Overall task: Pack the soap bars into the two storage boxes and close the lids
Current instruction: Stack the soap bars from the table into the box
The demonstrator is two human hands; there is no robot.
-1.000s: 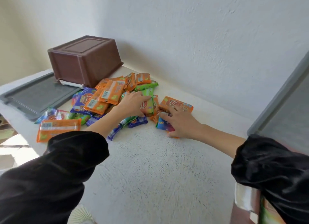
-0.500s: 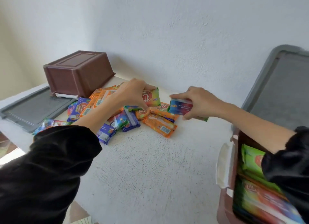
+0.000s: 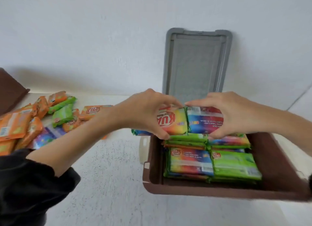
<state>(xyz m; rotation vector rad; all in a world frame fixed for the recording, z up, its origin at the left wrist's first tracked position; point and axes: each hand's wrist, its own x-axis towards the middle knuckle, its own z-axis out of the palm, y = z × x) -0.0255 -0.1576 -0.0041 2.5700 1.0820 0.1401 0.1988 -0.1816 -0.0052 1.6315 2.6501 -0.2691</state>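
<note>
While the left hand pinches an orange-and-yellow soap bar and the right hand grips a blue-and-red soap bar, the two bars meet end to end just above the far side of the open brown storage box. Inside it, wrapped bars lie flat in stacks set side by side: a multicoloured bar tops the near left stack, a green bar the near right one. Its grey lid stands upright against the wall behind. A loose pile of orange, green and purple bars lies on the white table to the left, near a second brown box at the frame's edge.
</note>
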